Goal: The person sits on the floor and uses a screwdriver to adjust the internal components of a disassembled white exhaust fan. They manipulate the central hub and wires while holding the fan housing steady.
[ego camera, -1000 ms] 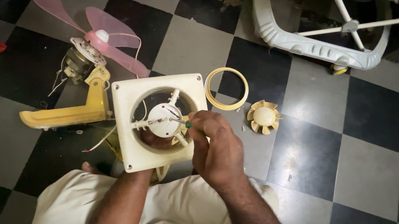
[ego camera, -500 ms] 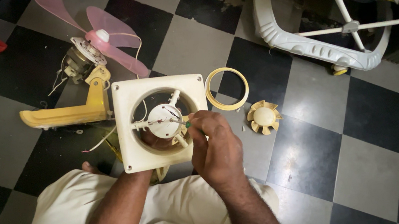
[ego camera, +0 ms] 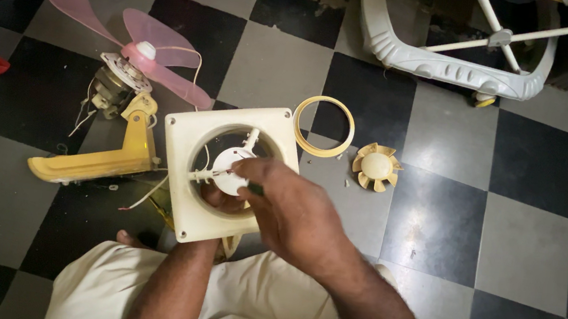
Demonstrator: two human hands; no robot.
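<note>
A cream square exhaust-fan frame (ego camera: pixel 183 169) with a round opening rests tilted over my lap. My left hand (ego camera: pixel 217 198) reaches under it, fingers showing through the opening and gripping the frame from below. My right hand (ego camera: pixel 285 209) lies over the frame's right side, pinching a thin screwdriver with a green handle (ego camera: pixel 253 189). Its tip points left at the white central hub (ego camera: pixel 233 169). Most of the tool is hidden by my fingers.
A cream ring (ego camera: pixel 323 125) and a small cream impeller (ego camera: pixel 376 167) lie on the checkered floor to the right. At the left lies a yellow fan stand (ego camera: pixel 102 160) with motor and pink blades (ego camera: pixel 147 48). A white wheeled frame (ego camera: pixel 451 64) sits at the back.
</note>
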